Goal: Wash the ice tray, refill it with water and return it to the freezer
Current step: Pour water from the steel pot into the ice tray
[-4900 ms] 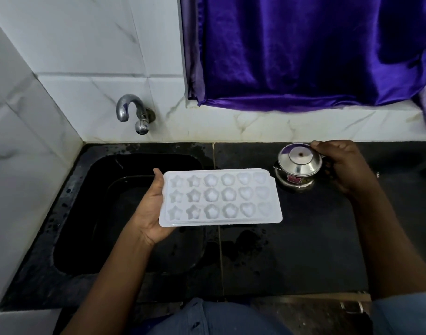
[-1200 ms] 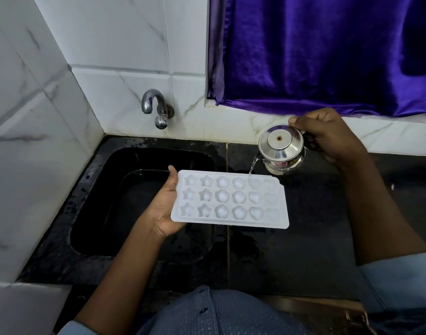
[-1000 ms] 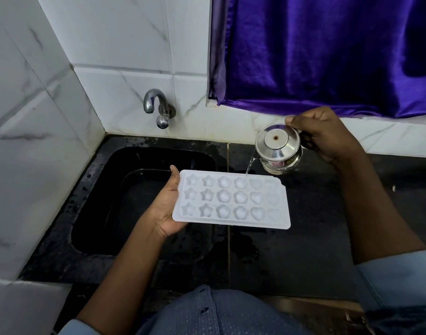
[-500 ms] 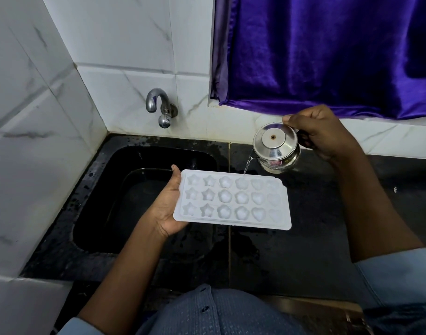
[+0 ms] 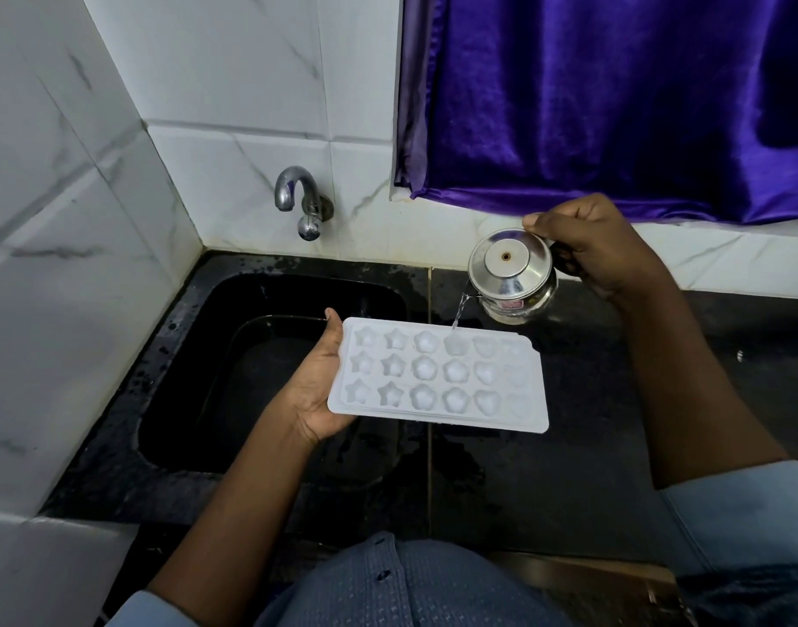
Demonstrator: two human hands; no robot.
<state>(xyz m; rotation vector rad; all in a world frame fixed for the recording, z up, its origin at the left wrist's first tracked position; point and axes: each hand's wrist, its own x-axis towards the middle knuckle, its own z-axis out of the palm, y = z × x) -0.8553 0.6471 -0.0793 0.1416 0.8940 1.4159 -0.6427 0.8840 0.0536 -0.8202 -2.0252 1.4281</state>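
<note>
Over black sink (image 5: 198,355), left hand (image 5: 318,386) grips ice tray (image 5: 438,375); right hand (image 5: 601,246) grips tilted steel jug (image 5: 510,273).

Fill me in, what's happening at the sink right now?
A person is refilling the white ice tray. The left hand holds the tray level by its left end, partly over the black sink. The right hand tips a small steel pot, and a thin stream of water falls into a back-row mould. The tap shows no water running. The freezer step is not yet done.
</note>
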